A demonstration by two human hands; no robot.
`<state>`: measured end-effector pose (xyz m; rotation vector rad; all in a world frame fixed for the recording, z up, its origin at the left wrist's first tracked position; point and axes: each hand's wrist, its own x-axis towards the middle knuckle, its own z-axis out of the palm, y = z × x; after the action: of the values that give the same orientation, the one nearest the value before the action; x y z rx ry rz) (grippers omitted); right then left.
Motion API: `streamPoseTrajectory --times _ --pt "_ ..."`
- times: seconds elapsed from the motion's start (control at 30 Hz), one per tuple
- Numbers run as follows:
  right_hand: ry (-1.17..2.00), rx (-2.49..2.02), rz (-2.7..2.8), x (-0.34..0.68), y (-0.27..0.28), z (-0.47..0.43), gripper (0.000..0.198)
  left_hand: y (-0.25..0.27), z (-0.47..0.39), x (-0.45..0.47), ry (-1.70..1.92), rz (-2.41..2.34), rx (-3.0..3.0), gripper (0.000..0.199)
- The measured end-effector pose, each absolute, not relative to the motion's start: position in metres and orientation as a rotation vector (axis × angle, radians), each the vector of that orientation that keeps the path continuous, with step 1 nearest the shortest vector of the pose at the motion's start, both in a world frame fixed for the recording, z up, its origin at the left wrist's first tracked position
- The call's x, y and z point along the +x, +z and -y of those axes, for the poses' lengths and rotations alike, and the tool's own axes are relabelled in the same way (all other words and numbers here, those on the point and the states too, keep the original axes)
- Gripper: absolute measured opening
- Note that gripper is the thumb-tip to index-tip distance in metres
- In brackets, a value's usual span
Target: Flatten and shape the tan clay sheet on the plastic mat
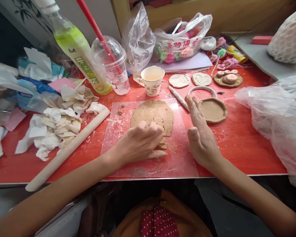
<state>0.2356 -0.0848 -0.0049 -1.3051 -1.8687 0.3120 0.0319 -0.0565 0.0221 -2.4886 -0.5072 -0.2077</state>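
A flat round slab of brown clay (148,112) lies on a clear plastic sheet (120,168), its right part rough and torn at the surface. My left hand (138,141) is over the slab's near edge, fingers curled and thumb stretched low. Between that thumb and the fingers is a rough piece of clay (162,144); the fingertips are partly hidden. To the right, my right hand (203,140) is held on edge above the sheet's right side, fingers straight, with nothing in it. Just beyond it sits a shallow clay dish (213,110) with a raised rim.
A rolling pin (69,148) lies diagonally at left, beside crumpled tissues (56,126). Behind the slab stand a paper cup (153,80) of cloudy liquid, a plastic cup (113,69) and a bottle (81,54). Clay discs (179,80), a white ring (202,88) and plastic bags (273,121) lie right.
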Motion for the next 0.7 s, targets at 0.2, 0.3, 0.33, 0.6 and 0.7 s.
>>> streamPoseTrajectory --times 0.2,0.3,0.33,0.6,0.7 --pt "0.316 -1.291 1.839 0.235 -0.005 0.085 0.061 0.016 0.054 0.045 -0.088 0.418 -2.483 0.045" --pt "0.324 -1.276 1.843 0.235 -0.006 0.086 0.060 0.011 0.056 0.045 -0.111 0.485 -2.508 0.039" --pt "0.328 -1.269 1.843 0.235 -0.006 0.086 0.060 0.010 0.058 0.045 -0.124 0.504 -2.509 0.038" --pt "0.367 -1.268 1.846 0.235 -0.008 0.084 0.063 0.010 0.069 0.050 -0.077 0.564 -2.496 0.023" --pt "0.376 -1.282 1.846 0.236 -0.009 0.084 0.063 0.011 0.069 0.049 -0.048 0.552 -2.488 0.021"
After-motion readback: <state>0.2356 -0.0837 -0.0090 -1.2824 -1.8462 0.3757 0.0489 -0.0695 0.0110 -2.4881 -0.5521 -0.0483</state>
